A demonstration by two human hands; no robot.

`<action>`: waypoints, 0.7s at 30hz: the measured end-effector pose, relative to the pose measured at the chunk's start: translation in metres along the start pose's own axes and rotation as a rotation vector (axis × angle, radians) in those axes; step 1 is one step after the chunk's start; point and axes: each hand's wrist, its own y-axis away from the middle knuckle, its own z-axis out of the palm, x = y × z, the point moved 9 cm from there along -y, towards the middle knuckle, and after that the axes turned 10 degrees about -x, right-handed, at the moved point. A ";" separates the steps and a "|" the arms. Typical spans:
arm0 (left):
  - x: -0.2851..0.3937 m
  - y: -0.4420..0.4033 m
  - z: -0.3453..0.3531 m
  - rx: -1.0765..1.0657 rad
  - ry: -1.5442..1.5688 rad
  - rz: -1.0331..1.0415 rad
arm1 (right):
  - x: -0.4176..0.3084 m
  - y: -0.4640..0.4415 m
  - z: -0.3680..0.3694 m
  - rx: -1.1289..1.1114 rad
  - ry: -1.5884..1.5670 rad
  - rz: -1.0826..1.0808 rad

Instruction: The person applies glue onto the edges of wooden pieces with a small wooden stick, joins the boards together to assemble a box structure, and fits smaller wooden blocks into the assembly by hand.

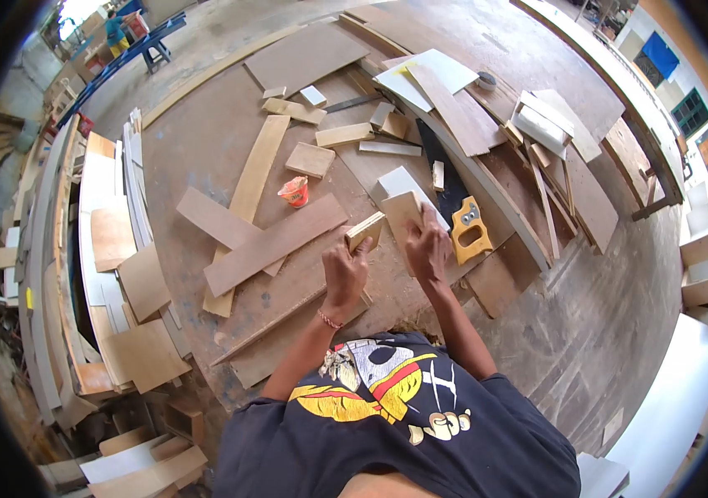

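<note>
My left hand point(347, 270) is closed on a small wood block point(366, 231), its layered edge facing up. To the right, my right hand point(428, 242) grips a flat brown wood piece point(403, 217), held upright. Just behind that piece lies a white block point(403, 184). A handsaw with a yellow handle point(472, 236) rests right of my right hand, its dark blade pointing away. Brown boards point(275, 245) cross each other on the worktable point(204, 166) left of my left hand, and a small red-and-white cup point(294, 192) stands beside them.
Wood offcuts point(344, 134) and a large panel point(306, 56) lie farther back. White and brown boards point(453, 104) are piled at the right. Stacked panels point(109, 241) line the left side. Another person point(115, 33) is far off at the upper left.
</note>
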 end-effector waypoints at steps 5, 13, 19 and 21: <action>-0.024 -0.005 0.006 -0.003 -0.003 -0.110 | -0.038 0.013 -0.027 0.154 -0.080 -0.159; -0.020 0.014 0.012 0.003 -0.016 -0.034 | -0.010 0.005 0.005 0.041 0.054 -0.092; -0.016 0.007 0.000 0.033 -0.275 -0.052 | -0.022 0.024 -0.019 0.080 -0.101 -0.093; -0.006 0.009 0.002 0.031 -0.309 0.001 | -0.035 0.024 -0.019 0.031 -0.054 -0.120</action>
